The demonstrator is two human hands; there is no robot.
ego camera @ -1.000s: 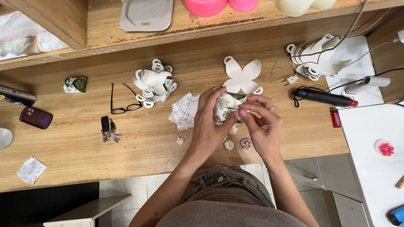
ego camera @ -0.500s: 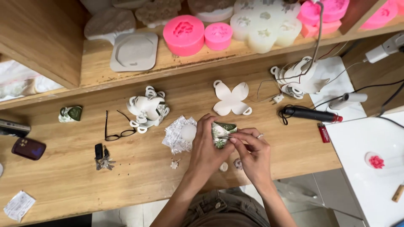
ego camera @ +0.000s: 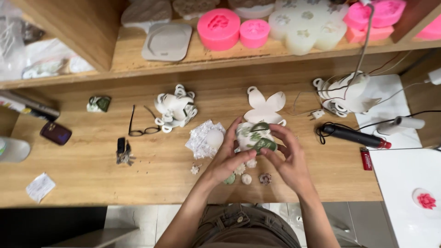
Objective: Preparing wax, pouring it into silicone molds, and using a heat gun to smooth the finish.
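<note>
Wooden desk (ego camera: 92,165), viewed from above. Far left: a folded paper slip (ego camera: 40,187) near the front edge, a dark phone (ego camera: 55,133) behind it, and a small green-and-white folded box (ego camera: 99,104) near the back. Next right: a bunch of keys (ego camera: 123,151) just beside a pair of black glasses (ego camera: 143,124), then a heap of white cut-out box blanks (ego camera: 175,105). A pile of printed paper sheets (ego camera: 202,138) lies just left of the hands with a white egg-shaped piece (ego camera: 214,138) on it. Left hand (ego camera: 228,158) reaches up from the front edge, fingers curled around the left side of a small leaf-print paper box (ego camera: 252,135), which is held between both hands above the middle of the desk. Right hand (ego camera: 289,160) closes on the box's right side, thumb and fingertips pinching a green flap. Below the box, between the wrists, 4 or 5 small shells (ego camera: 248,177) lie on the desk. A flat white 4-petal blank (ego camera: 265,106) lies just behind the box. Right of the hands: a black tool with a red tip (ego camera: 353,136), a red lighter (ego camera: 366,159), and another heap of blanks (ego camera: 347,94) with cables. On the shelf (ego camera: 138,59) behind: 2 pink moulds (ego camera: 234,27) and white moulds (ego camera: 301,27).
</note>
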